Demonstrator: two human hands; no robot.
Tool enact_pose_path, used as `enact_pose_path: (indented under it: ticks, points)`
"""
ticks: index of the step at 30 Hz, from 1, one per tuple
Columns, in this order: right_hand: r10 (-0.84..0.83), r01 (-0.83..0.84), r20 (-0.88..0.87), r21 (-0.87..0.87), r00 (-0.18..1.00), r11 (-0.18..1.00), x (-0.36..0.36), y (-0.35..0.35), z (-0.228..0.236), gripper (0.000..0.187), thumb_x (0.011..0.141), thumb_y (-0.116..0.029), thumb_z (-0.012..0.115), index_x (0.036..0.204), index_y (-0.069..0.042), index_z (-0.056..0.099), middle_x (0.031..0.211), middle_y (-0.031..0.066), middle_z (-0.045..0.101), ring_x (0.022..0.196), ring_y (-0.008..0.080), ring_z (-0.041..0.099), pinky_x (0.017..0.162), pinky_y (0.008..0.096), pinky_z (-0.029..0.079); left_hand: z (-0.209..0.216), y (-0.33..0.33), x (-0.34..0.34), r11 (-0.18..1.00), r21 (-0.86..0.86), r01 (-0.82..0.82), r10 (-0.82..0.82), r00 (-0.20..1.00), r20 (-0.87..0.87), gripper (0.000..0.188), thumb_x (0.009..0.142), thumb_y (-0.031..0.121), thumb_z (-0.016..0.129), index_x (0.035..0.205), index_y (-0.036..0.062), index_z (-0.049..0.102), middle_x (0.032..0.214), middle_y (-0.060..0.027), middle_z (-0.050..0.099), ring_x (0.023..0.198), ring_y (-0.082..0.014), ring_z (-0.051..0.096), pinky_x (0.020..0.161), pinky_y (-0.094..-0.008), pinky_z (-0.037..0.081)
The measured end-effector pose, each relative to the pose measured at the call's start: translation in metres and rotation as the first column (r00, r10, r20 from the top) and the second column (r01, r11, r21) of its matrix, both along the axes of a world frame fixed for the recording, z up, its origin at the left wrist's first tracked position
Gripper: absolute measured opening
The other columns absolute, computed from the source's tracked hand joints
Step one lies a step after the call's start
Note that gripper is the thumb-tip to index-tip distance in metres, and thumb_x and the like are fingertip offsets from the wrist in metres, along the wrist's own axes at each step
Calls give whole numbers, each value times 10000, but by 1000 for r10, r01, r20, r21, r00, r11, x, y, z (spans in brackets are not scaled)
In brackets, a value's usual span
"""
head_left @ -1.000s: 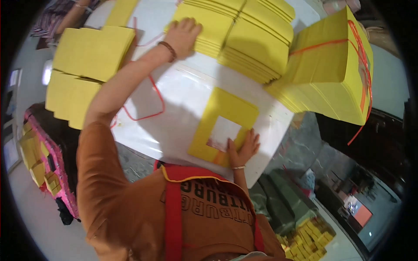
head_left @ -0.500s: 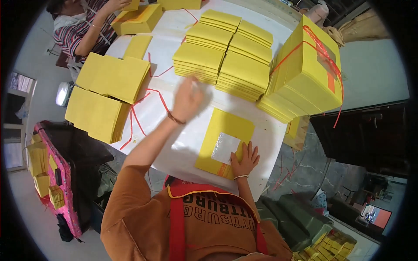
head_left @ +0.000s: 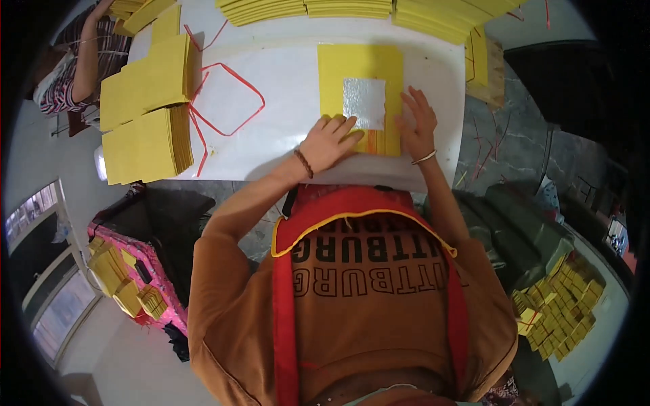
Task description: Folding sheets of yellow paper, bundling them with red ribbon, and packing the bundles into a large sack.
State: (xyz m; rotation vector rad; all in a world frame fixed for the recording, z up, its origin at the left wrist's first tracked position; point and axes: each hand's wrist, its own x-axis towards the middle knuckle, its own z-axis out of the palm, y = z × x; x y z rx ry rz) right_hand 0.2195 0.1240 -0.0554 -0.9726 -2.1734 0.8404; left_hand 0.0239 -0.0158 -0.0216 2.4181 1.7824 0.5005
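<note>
A sheet of yellow paper point(head_left: 333, 71) lies on the white-covered table in front of me, perhaps the top one of a few. On it sits a shiny silver square point(head_left: 364, 103), with orange streaks along the paper's near edge. My left hand point(head_left: 328, 143) rests on the sheet's near left corner, fingers slightly bent and apart, the fingertips close to the silver square. Beside the right edge, my right hand point(head_left: 418, 120) has its fingers stretched out, the fingertips at or just off the paper. Neither hand grips anything that I can see.
Stacks of yellow paper point(head_left: 152, 139) stand at the table's left, and more stacks point(head_left: 349, 8) line the far side. Red plastic strips point(head_left: 252, 89) lie loosely between. A co-worker's arm point(head_left: 87, 57) shows at the far left. Yellow bundles point(head_left: 562, 304) sit low on the right.
My left hand has come back from near the far stacks onto the sheet's near left corner. My right hand has shifted to the sheet's right edge. The whole view has tilted and turned.
</note>
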Motion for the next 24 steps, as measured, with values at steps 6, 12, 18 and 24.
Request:
enact_pose_path:
  ticks: [6,12,18,24]
  points:
    - [88,-54,62,-421,994,906,17,-1,0,362,943,-361,346,1184,-190,556,1072,-41,628,1103,53,471,1015,432,72,3,13,-8,987,-160,-19,97,862,498,213,870,268,523,875,72,607,774,-118,596,719,-286,573,669,-369,459]
    - [47,-20,64,-368,997,930,15,-4,-11,399,946,-384,319,1200,-179,549,1030,-69,643,1057,36,483,1007,403,79,0,13,-9,946,-324,-15,207,798,567,206,874,247,526,886,57,605,772,-112,601,729,-270,573,659,-355,452]
    - [16,14,81,-349,997,937,12,-4,-11,401,943,-393,323,1191,-182,557,1016,-71,647,1044,34,487,999,400,93,-4,19,-13,840,-542,21,385,680,624,190,862,206,564,881,25,616,718,-54,577,643,-130,511,599,-271,420]
    - [12,25,99,-363,995,932,11,-4,-6,408,944,-398,317,1177,-177,568,997,-71,649,1033,30,492,996,400,86,-6,24,-17,807,-582,103,413,607,679,181,864,168,570,878,-7,614,690,14,530,638,-48,444,577,-216,383]
